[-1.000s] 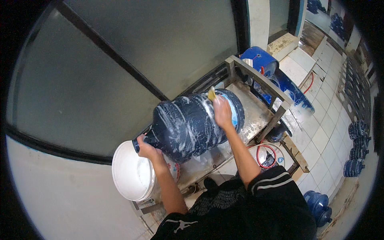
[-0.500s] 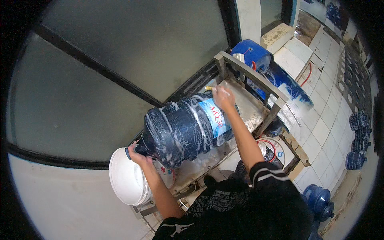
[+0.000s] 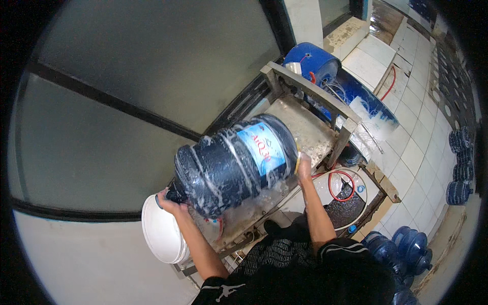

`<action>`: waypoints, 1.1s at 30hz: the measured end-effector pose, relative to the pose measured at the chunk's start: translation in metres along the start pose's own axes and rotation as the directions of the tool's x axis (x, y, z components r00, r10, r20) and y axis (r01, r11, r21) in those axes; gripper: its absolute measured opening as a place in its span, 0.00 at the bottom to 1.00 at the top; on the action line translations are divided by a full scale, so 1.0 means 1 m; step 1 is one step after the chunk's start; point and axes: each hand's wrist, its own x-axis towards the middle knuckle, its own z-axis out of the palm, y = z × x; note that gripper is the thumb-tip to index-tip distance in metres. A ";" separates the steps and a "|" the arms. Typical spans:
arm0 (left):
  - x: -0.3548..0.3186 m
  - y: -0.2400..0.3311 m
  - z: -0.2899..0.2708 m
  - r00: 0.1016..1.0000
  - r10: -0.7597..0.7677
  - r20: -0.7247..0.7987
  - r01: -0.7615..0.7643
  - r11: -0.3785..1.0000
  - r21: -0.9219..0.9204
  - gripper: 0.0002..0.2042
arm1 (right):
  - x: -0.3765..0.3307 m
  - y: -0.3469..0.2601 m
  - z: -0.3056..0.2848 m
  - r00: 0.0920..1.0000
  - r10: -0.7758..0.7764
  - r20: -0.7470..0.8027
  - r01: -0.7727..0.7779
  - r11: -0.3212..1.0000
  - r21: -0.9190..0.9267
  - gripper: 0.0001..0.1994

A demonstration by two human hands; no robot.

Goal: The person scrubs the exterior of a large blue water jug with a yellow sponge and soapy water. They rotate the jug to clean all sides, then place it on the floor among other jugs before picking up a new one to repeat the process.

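A large dark-blue water jug (image 3: 216, 165), streaked with white suds, lies on its side over a metal bench (image 3: 300, 124). Its blue and white label (image 3: 262, 147) faces up. At the neck end, my left hand (image 3: 173, 202) is closed round the jug's neck. My right hand (image 3: 304, 169) is against the jug's base end, its fingers closed on a thin yellow pad (image 3: 298, 158) pressed to the base rim. Part of that pad is hidden by the fingers, so its exact kind is unclear.
Below the neck stands a white bucket (image 3: 161, 231). Beyond the bench's metal frame (image 3: 310, 91) are a blue drum (image 3: 312, 61) and a cut blue tub (image 3: 376, 104). A red hose (image 3: 338, 198) coils at right. More blue jugs (image 3: 409, 246) stand on the tiled floor.
My right hand has moved from the jug's far upper side round to its base end, nearer me, taking the yellow pad along. The jug has shifted slightly left; its label has turned a little.
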 end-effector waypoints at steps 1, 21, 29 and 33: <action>0.025 0.001 -0.025 0.993 -0.062 0.105 0.068 0.996 -0.055 0.08 | -0.011 -0.029 -0.003 0.992 -0.074 0.104 0.083 0.993 -0.086 0.20; 0.090 -0.080 -0.043 0.922 -0.301 0.242 0.218 0.923 0.318 0.16 | -0.050 -0.033 -0.058 0.965 -0.201 0.170 0.125 0.919 0.374 0.24; 0.033 -0.072 -0.026 0.848 -0.460 0.263 0.362 0.865 0.347 0.19 | 0.068 0.040 -0.032 0.912 -0.009 0.409 -0.121 0.949 0.291 0.14; 0.034 -0.071 -0.022 0.851 -0.473 0.229 0.432 0.878 0.207 0.16 | -0.006 0.045 -0.077 0.879 0.163 0.448 -0.386 0.795 0.468 0.18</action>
